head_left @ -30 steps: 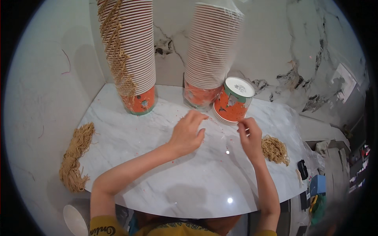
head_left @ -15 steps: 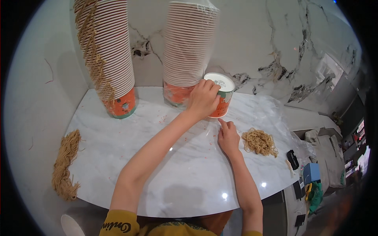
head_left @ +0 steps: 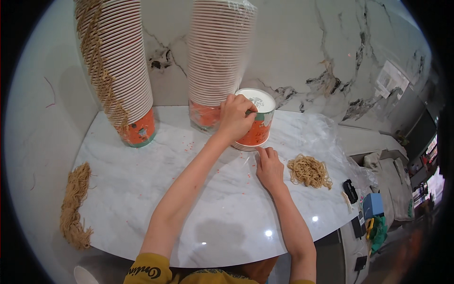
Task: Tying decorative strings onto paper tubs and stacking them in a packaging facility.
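Observation:
A short stack of upside-down paper cups (head_left: pixel 253 135), orange with a green band and a pale base on top, stands toward the back of the table. My left hand (head_left: pixel 236 118) is wrapped over its left side, fingers bent at the upper edge. Close in front of the white rims at its foot is my right hand (head_left: pixel 270 168), fingers curled; what they hold, if anything, is hidden. Behind my left hand rises a tall stack of the same cups (head_left: pixel 220 52) in clear plastic. To the right of my right hand lies a heap of tan strands (head_left: pixel 309 171).
Another tall cup stack (head_left: pixel 125 61), with tan strands down its side, stands at the back left. A tan bundle of strands (head_left: pixel 75 206) hangs over the table's left edge. Crumpled clear plastic (head_left: pixel 326 137) and a black object (head_left: pixel 350 191) lie at the right. Small red bits dot the marbled tabletop (head_left: pixel 165 189).
The view has shifted slightly. My right index finger, stretched toward the rims before, is now bent in with the others. My left hand keeps its hold on the short cup stack.

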Demonstrator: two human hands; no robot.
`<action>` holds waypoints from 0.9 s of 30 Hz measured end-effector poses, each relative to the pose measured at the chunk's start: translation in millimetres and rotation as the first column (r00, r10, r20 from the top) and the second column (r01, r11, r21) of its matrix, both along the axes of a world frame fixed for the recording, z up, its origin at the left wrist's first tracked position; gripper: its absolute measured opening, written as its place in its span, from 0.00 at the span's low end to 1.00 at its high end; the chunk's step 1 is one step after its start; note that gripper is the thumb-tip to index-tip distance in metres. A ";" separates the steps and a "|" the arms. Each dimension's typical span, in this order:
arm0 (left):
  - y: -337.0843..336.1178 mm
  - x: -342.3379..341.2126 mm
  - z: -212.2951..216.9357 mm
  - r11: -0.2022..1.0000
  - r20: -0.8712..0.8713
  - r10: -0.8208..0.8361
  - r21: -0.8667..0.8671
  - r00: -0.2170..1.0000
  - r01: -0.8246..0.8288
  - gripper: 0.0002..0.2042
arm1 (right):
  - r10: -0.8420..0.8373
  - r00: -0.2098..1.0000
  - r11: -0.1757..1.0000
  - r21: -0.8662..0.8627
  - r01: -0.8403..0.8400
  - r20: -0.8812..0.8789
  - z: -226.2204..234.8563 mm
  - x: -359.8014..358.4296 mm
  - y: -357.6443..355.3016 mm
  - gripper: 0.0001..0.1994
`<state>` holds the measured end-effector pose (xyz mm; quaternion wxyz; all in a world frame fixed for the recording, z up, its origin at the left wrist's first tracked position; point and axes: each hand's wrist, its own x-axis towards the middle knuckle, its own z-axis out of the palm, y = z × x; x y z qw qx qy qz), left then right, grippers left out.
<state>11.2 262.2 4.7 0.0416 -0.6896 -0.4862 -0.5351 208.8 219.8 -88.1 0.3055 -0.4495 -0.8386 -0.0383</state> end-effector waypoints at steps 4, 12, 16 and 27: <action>-6.3 0.7 1.7 0.999 -0.003 -0.042 0.025 0.999 0.042 0.03 | 0.028 1.000 0.999 0.016 -0.028 -0.006 -0.5 1.9 0.8 0.20; -11.6 2.0 6.4 0.997 -0.039 -0.079 0.012 0.996 0.080 0.03 | 0.027 0.999 0.999 0.019 -0.027 0.020 3.0 -2.6 -1.0 0.20; -13.0 3.0 10.2 0.995 -0.021 -0.087 0.046 0.996 0.088 0.03 | 0.020 1.000 1.000 0.019 -0.020 0.022 2.7 -2.8 1.8 0.20; -51.6 23.3 47.8 0.936 -0.142 -0.040 0.340 0.989 0.087 0.03 | -0.027 0.998 0.998 0.060 0.024 0.062 2.2 -5.4 3.5 0.16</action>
